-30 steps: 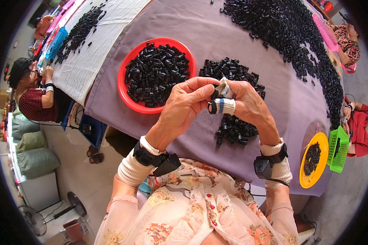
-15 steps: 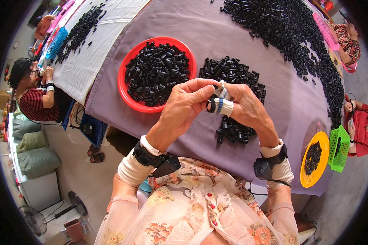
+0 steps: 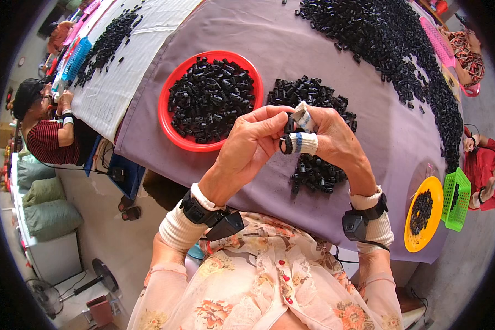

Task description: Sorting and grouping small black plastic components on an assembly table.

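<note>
Above the table's near edge, my left hand [image 3: 246, 138] pinches a small black plastic part [image 3: 289, 123] between thumb and forefinger. My right hand [image 3: 338, 142] is closed in against the same part from the other side. Its forefinger wears a whitish cloth finger cover [image 3: 303, 117], and its thumb a white knitted cover with blue stripes [image 3: 302, 143] and a dark tip. A loose pile of similar black parts [image 3: 313, 169] lies under and beyond my right hand. Left of it, a red basin [image 3: 164, 113] holds many more.
A large heap of black parts [image 3: 379, 38] covers the table's [image 3: 214, 26] far right. At the right edge are a yellow plate [image 3: 438, 201] with small black bits and a green basket [image 3: 451, 220]. Other people sit around, one in a striped shirt [image 3: 52, 135] at left.
My right hand has turned slightly and its thumb and forefinger have spread a little, so more of the black part shows. My left hand has barely moved.
</note>
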### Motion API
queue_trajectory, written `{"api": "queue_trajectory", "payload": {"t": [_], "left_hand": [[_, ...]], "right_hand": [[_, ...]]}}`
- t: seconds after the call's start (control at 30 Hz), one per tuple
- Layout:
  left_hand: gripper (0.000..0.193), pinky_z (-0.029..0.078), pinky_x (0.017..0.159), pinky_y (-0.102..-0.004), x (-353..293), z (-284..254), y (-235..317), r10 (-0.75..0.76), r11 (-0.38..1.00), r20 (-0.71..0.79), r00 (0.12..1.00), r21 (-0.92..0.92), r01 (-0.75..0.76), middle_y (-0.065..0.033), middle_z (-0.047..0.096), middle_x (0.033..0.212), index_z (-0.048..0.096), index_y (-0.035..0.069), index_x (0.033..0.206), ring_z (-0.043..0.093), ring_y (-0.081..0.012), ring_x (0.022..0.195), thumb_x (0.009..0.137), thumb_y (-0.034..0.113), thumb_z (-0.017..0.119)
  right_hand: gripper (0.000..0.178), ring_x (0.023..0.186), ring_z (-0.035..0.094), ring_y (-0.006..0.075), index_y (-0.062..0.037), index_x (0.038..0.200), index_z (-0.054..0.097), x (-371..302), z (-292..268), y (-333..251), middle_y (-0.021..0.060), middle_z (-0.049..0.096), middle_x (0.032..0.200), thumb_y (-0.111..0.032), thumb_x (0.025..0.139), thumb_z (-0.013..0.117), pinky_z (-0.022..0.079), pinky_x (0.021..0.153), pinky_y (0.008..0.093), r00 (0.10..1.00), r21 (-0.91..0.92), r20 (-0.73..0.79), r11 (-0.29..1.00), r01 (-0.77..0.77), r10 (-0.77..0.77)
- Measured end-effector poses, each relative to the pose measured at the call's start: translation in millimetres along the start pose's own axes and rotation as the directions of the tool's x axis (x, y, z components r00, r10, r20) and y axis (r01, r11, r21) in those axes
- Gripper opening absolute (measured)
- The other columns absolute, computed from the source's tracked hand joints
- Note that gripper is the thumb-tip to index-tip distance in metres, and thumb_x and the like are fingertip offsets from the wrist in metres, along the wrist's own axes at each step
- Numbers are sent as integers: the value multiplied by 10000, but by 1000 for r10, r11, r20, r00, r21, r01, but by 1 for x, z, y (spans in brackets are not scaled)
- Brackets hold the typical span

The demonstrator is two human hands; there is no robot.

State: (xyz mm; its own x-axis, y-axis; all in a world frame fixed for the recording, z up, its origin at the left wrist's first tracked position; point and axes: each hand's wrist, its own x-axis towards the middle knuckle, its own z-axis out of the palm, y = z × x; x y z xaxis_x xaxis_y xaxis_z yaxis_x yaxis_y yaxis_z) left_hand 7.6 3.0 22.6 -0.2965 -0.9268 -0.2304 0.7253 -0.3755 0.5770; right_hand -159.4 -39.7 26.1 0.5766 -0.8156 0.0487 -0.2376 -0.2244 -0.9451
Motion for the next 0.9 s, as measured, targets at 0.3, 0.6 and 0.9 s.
{"api": "queue_trajectory", "payload": {"t": [0.3,0.6,0.9], "left_hand": [[191,499,681,-249,1,-2,0,0,1000,21,1000,-16,1,-73,621,906,562,-18,1034,594,-113,781,895,105,518],[186,491,717,-247,0,-4,-2,22,1000,31,999,-4,-22,-74,620,923,568,-24,1023,594,-117,798,885,96,535],[188,492,706,-245,0,1,0,49,998,30,998,-41,-47,-76,620,911,566,-16,1029,592,-115,784,890,105,527]], "right_hand": [[360,530,422,108,-16,745,542,1,1,1,38,489,560,-323,678,719,378,504,283,1000,-27,7,999,21,-20],[294,530,414,93,-10,783,561,0,3,-3,22,478,552,-271,731,688,385,503,276,999,-5,39,999,35,-35],[321,569,403,66,-19,770,558,0,-1,-10,-15,458,585,-292,712,717,356,509,257,999,68,41,997,-27,24]]}}
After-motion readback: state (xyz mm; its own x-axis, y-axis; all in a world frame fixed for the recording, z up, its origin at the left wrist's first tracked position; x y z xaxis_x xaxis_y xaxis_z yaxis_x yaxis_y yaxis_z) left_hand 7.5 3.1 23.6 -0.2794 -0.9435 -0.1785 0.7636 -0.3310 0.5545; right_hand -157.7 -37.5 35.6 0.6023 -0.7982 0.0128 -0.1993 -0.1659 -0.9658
